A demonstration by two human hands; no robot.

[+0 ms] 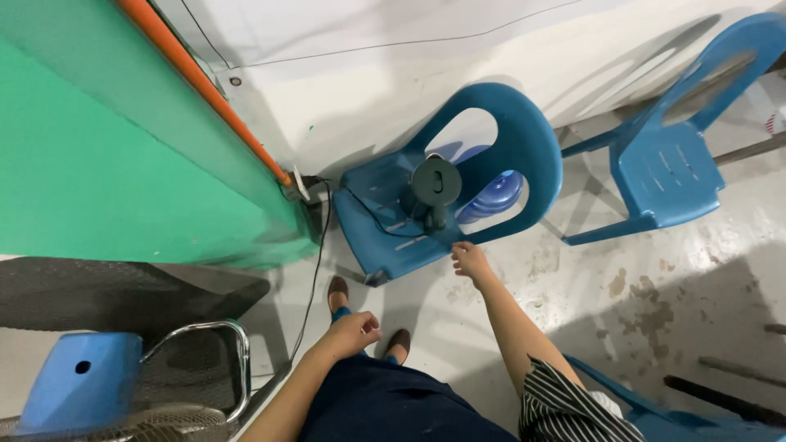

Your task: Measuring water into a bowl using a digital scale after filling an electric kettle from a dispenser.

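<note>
right hand (470, 260): your right arm is stretched toward 12 o'clock, fingers loosely spread and holding nothing, the fingertips just at the front edge of the blue plastic armchair (524, 139).
left hand (352, 334): it hangs low near your lap, fingers curled in loosely toward the palm, nothing pinched in them.
electric kettle (432, 190): a dark, rounded kettle with a matte lid and a handle, standing upright on the chair's seat, just at 11 o'clock from your right hand and not touched by it.
blue plastic armchair: smooth moulded plastic, a wide arched back with a large oval cut-out, a slotted seat.
black cord (315, 270): a thin cable that runs down from 10 o'clock of the kettle and trails across the floor toward your feet.
second blue chair (667, 168): the same glossy plastic, with a slatted seat, well apart at 2 o'clock.
green wall panel (98, 164): flat and matte, edged by a smooth orange pipe (196, 82), at 10 o'clock.
floor (655, 286): pale concrete, stained in brown blotches.
small blue stool (78, 381): a rounded plastic top with one hole, at 8 o'clock, beside a bent chrome tube frame (233, 352).
clothing: a dark blue skirt (385, 405) at 6 o'clock; a black and white striped sleeve (565, 405) on your right arm.
</note>
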